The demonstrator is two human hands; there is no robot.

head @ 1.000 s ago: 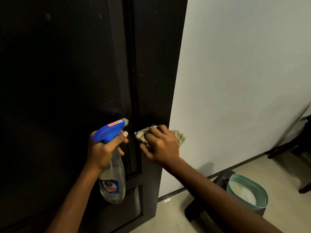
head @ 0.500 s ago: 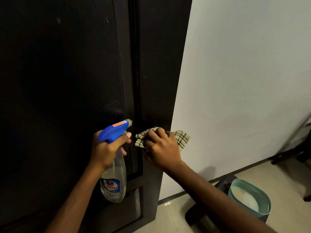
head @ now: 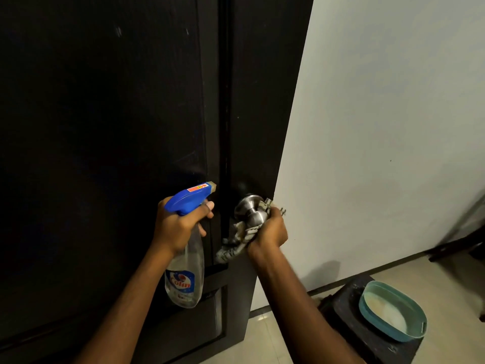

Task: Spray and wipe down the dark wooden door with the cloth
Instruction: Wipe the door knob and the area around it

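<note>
The door [head: 105, 127] fills the left of the view, dark and panelled, with pale scuffs high on its panel. Its steel knob [head: 250, 208] sits near the right edge, just beside the white wall [head: 380, 127].

The checked cloth [head: 233, 245] is bunched round the outer end of the knob and trails down against the door below it. The right hand [head: 270, 232] curls its grip over cloth and knob together, likely to rub the metal from all sides rather than the flat wood.

The left hand [head: 175, 227] has its grip closed round the neck of the spray bottle [head: 185, 279], one finger lying across the trigger. The blue nozzle points at the door just left of the knob, so a fresh spray could land where the cloth works. The clear bottle hangs upright and looks largely empty, though I cannot tell the level.

The wood looks matte and dim in this low light, so I cannot judge wet patches. On the tiled floor [head: 446, 279] at lower right a dark stool [head: 341, 308] carries a teal basin [head: 364, 306].
</note>
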